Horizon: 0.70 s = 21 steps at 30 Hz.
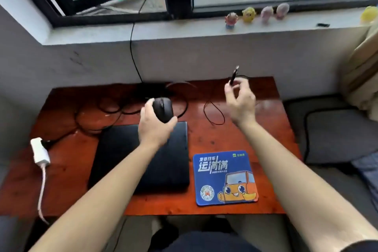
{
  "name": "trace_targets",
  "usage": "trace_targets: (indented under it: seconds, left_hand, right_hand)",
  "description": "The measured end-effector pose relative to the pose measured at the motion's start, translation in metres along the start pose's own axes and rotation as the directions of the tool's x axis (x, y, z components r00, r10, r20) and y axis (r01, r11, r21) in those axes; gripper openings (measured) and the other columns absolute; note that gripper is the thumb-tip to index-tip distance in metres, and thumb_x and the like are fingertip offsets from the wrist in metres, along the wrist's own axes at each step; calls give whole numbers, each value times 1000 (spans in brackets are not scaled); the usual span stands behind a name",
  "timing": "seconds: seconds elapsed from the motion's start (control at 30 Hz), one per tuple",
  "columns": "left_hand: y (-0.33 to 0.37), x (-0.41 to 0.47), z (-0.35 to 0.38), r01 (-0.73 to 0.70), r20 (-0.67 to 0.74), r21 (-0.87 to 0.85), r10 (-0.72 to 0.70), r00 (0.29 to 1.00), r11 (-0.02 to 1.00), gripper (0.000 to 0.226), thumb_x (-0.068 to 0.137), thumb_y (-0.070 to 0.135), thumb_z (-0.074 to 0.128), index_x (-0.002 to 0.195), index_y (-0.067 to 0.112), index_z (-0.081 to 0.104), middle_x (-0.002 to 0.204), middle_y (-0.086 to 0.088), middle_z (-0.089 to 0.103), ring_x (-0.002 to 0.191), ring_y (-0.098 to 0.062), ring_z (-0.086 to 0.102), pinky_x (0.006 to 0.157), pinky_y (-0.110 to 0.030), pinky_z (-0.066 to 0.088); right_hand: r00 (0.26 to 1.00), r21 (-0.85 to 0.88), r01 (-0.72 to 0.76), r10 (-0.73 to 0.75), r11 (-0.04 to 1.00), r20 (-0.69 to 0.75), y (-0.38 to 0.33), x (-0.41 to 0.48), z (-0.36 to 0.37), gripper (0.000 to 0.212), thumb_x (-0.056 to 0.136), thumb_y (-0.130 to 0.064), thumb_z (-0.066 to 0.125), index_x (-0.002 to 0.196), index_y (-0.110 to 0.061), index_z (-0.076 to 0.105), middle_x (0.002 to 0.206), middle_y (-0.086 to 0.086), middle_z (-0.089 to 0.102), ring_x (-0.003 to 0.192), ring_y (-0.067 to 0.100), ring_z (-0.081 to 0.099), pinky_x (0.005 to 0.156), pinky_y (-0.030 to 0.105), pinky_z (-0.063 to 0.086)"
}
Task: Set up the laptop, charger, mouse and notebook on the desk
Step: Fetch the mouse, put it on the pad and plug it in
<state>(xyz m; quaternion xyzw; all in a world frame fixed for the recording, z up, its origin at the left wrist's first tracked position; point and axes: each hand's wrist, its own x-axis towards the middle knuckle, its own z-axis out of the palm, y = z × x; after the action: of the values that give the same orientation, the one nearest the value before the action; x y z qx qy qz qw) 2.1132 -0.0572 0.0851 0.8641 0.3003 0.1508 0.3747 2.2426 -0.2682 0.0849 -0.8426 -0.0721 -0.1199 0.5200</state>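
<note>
Black wired mouse (163, 109) held above the closed black laptop (143, 157), centre frame.
Left hand (155, 122) grips it; right hand (241, 101) pinches its black USB plug (233, 76), upper right, over the red-brown wooden desk (235, 137) with the blue printed mouse pad (225, 178).

Closed laptop (143, 157) mid-desk (235, 135), mouse pad (225, 178) just right
</note>
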Motion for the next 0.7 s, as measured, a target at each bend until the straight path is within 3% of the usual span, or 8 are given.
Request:
trace_targets:
  seconds: [0.1, 0.23, 0.33, 0.47, 0.6, 0.7]
  left_hand:
    - [-59, -24, 20, 133, 154, 110, -149, 977, 985, 82, 70, 40, 81, 139, 20, 41, 130, -6, 51, 117, -29, 55, 91, -32, 40]
    - [-114, -40, 32, 205, 312, 211, -264, 913, 956, 83, 68, 46, 79, 138, 22, 41, 127, -5, 50, 113, -29, 56, 91, -37, 45]
    - [-132, -50, 40, 202, 414, 272, -304, 858, 941, 84, 67, 48, 76, 138, 23, 39, 123, -4, 44, 111, -30, 56, 91, -41, 50]
    - [-123, -70, 64, 122, 537, 283, -262, 802, 951, 82, 67, 54, 74, 134, 23, 40, 120, -2, 41, 110, -27, 55, 89, -43, 52]
    - [-97, -89, 96, 61, 615, 229, -193, 764, 971, 77, 67, 55, 74, 129, 23, 41, 112, 1, 40, 107, -24, 56, 81, -37, 49]
    - [-79, -102, 122, 41, 642, 208, -169, 748, 977, 83, 71, 56, 72, 137, 22, 34, 118, -1, 42, 107, -26, 58, 80, -36, 48]
  right_hand:
    - [951, -165, -148, 186, 975, 246, 47, -52, 25, 17, 97, -29, 61, 109, -17, 63, 90, -5, 68, 86, 18, 63, 76, 29, 44]
    - [849, -369, -233, 374, 900, 375, 78, -108, 38, 21, 98, -34, 57, 113, -21, 64, 91, -8, 65, 89, 18, 62, 72, 28, 39]
    - [822, -471, -244, 438, 848, 364, 85, -133, 36, 22, 98, -35, 58, 112, -20, 66, 93, -6, 64, 90, 17, 60, 72, 28, 41]
    - [821, -561, -255, 483, 787, 304, 89, -141, 20, 21, 98, -36, 57, 112, -22, 65, 85, -9, 60, 79, 13, 57, 56, 24, 36]
    - [832, -606, -283, 505, 743, 230, 99, -136, -9, 23, 98, -36, 57, 113, -21, 67, 89, -4, 63, 84, 19, 55, 68, 30, 38]
    - [837, -623, -300, 513, 722, 192, 111, -132, -35, 24, 98, -37, 57, 113, -21, 67, 94, -2, 64, 87, 19, 55, 71, 30, 39]
